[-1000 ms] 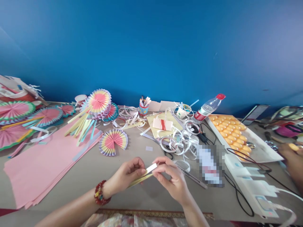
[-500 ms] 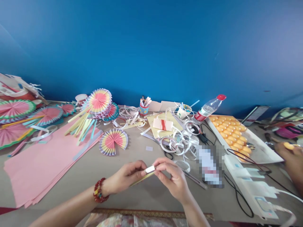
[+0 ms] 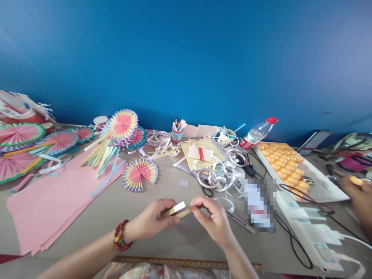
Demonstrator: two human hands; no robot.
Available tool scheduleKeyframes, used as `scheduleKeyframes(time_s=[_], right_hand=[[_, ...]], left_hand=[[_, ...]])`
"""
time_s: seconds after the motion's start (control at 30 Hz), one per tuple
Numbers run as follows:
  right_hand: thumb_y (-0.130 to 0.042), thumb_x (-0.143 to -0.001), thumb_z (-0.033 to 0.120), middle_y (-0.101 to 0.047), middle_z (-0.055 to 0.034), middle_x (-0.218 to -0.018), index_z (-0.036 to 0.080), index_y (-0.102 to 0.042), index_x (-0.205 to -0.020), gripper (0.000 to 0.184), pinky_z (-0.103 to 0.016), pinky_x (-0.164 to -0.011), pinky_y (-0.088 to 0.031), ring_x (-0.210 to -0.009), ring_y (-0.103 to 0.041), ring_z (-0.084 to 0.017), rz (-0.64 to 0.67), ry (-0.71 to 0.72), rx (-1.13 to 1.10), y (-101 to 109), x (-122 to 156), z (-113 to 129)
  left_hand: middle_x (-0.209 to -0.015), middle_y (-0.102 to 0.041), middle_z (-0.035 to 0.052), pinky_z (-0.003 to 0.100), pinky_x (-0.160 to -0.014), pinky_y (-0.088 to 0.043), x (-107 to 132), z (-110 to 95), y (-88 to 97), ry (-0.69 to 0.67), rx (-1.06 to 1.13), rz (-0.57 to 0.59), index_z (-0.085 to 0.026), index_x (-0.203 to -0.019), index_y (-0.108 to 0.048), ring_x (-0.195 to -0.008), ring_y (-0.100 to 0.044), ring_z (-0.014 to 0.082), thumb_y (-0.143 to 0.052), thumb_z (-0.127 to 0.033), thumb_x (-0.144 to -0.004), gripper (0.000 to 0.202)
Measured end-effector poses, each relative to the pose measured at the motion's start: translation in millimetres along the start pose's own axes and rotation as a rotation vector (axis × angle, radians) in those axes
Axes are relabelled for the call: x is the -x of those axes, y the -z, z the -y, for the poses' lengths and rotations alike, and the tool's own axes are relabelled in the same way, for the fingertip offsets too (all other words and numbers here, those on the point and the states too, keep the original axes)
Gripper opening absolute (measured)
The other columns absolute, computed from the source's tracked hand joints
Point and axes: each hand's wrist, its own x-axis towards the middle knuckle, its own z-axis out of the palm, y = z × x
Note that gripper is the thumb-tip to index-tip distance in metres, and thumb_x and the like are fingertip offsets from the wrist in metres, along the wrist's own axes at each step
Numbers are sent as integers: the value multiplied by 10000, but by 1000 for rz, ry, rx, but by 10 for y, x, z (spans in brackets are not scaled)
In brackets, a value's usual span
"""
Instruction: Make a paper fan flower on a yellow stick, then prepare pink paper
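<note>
My left hand (image 3: 152, 221), with a red bead bracelet at the wrist, pinches one end of a folded yellow paper strip (image 3: 176, 210) that carries a white tape piece on top. From the other side, my right hand (image 3: 211, 221) pinches the strip's end with thumb and forefinger. Both hands hover just above the grey table (image 3: 174, 240) near its front edge. A small half-open paper fan (image 3: 140, 173) lies beyond them.
A stack of pink paper sheets (image 3: 49, 205) lies at left, with finished paper fans (image 3: 122, 124) behind. Curled white tape backings (image 3: 217, 174), a pen cup (image 3: 176, 133) and a water bottle (image 3: 257, 133) sit mid-table. A tray of orange pieces (image 3: 281, 162) and another person's hand (image 3: 359, 197) are at right.
The strip has shifted from lying slanted down-left to nearly level between my fingers, and my right hand has slid a little lower along its end.
</note>
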Motion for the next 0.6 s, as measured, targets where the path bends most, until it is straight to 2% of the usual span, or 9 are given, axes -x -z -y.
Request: scheduleKeyframes(time_s=[0.07, 0.17, 0.37, 0.5, 0.6], right_hand=[[-567, -932, 317, -652, -16, -751, 200, -626, -831, 165, -230, -651, -483, -684, -620, -146, -28, -44, -63, -27, 8, -20], [-605, -913, 331, -657, -15, -788, 204, -630, -946, 134, -224, -598, -498, -633, -634, -135, -69, -86, -225, -53, 35, -66], [-695, -861, 270, -650, -23, -874, 233, -663, -942, 94, -216, -638, -492, -738, -615, -134, 21, -34, -362, -1, 52, -149], [-697, -858, 229, -624, -28, -908, 230, -647, -886, 57, -251, -757, -484, -848, -604, -153, 33, 58, -360, 19, -10, -162], [-673, -876, 238, -615, -33, -899, 216, -616, -846, 68, -257, -752, -477, -844, -599, -157, 38, 48, -358, 18, -54, -147]], left_hand=[[-685, -392, -49, 210, -548, -262, -13, 21, -18, 32, 51, -26, -154, -811, -531, -616, -334, 94, -592, -485, -886, 344], [-687, -435, -44, 208, -566, -291, -34, 19, -27, 54, 211, -1, -144, -845, -551, -622, -369, 94, -601, -518, -872, 378], [-668, -472, -49, 198, -544, -317, -30, -16, -11, 144, 361, 96, -147, -872, -555, -576, -406, 78, -666, -563, -811, 434], [-679, -499, -35, 198, -558, -336, -12, -15, -10, 131, 312, 110, -141, -878, -576, -586, -429, 82, -619, -581, -844, 443], [-711, -543, -8, 204, -578, -353, -1, -50, -10, 77, 165, 100, -138, -895, -603, -622, -461, 99, -493, -572, -926, 449]])
